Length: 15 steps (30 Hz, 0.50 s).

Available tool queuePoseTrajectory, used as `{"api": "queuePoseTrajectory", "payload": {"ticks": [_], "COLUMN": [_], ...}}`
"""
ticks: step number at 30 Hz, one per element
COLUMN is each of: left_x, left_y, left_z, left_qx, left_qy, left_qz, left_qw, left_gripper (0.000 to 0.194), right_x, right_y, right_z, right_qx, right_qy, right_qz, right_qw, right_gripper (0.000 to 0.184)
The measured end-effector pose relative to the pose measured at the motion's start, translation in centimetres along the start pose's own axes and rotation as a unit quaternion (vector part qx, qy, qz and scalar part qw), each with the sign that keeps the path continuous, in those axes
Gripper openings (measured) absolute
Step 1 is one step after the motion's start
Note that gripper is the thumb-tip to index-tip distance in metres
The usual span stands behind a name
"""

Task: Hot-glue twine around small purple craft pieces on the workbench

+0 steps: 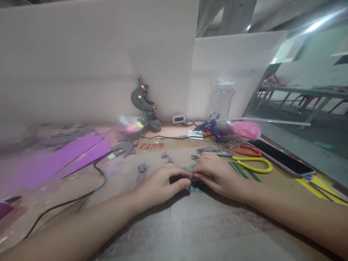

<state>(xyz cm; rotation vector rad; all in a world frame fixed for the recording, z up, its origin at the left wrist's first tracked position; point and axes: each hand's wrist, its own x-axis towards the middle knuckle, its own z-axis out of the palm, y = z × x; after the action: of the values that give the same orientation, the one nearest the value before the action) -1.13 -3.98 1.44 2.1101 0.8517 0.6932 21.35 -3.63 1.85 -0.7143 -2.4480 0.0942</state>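
My left hand (165, 183) and my right hand (214, 172) meet fingertip to fingertip above the cardboard table cover. Thumb and fingers of each are pinched around something small and pale, mostly hidden and too blurred to name. To the left of my left hand lies a small purple-and-grey flower-shaped piece (142, 168). Just beyond that hand is a small purple bud-like piece (164, 155). Behind my right hand are scissors with red handles (247, 149) and a tool with yellow handles (254, 164), their metal ends partly covered by the hand.
A blue glue gun (209, 127) rests at the back near a clear jar (223, 98) and pink plastic bag (247, 129). A dark crescent-moon ornament (141, 99) stands by the wall. Purple sheets (62, 159) and a black cable (78, 197) lie left; a phone (281, 157) lies right.
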Motion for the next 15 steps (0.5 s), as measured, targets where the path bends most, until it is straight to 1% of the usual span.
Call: {"api": "queuePoseTrajectory", "payload": {"ticks": [3,5,8,10,13,15], "left_x": [-0.1,0.0,0.1,0.1,0.1,0.0], "left_y": [-0.1,-0.1,0.0,0.2,0.4,0.5], "left_z": [0.2,0.3,0.4,0.5,0.7,0.8], "left_qx": [-0.124,-0.173,-0.172,-0.171,-0.172,-0.166], "left_qy": [-0.049,-0.063,-0.065,-0.063,-0.042,-0.027], "left_qz": [-0.038,-0.051,-0.057,-0.073,-0.109,-0.122], "left_qw": [0.99,0.982,0.981,0.981,0.978,0.978], "left_gripper": [0.036,0.041,0.042,0.039,0.032,0.03], "right_x": [0.0,0.0,0.0,0.2,0.3,0.2], "right_y": [0.0,0.0,-0.1,-0.4,-0.9,-1.2], "right_z": [-0.1,-0.2,-0.3,-0.3,-0.2,-0.1], "right_qx": [-0.008,-0.009,-0.012,-0.017,-0.027,-0.034], "right_qy": [0.011,0.025,0.032,0.029,0.03,0.027], "right_qz": [0.005,0.003,-0.013,-0.027,-0.047,-0.051], "right_qw": [1.0,1.0,0.999,0.999,0.998,0.998], "right_gripper": [0.013,0.012,0.011,0.011,0.013,0.014]}}
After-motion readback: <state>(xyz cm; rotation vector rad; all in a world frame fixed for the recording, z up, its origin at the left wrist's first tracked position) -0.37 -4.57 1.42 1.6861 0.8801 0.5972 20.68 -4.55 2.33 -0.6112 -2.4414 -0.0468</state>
